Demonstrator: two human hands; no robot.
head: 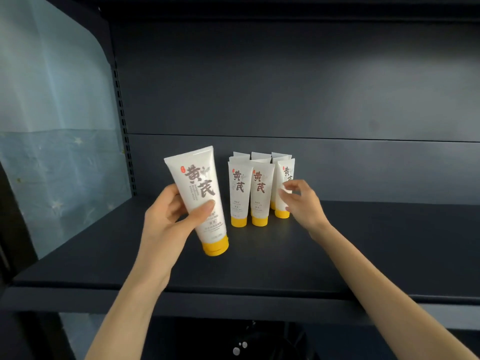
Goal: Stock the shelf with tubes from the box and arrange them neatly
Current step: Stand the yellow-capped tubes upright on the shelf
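Fingers (170, 194) round one tube (198, 188), nine others (260, 189)

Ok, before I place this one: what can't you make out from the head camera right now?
The box: outside the head view, past the frame edges.
The rear tubes: head view, only tops show behind the front row, so no sure count.
The right hand: head view, fingers blurred beside the rightmost tube; touching or gripping, unclear.
Small print on the held tube in the left hand: too small.
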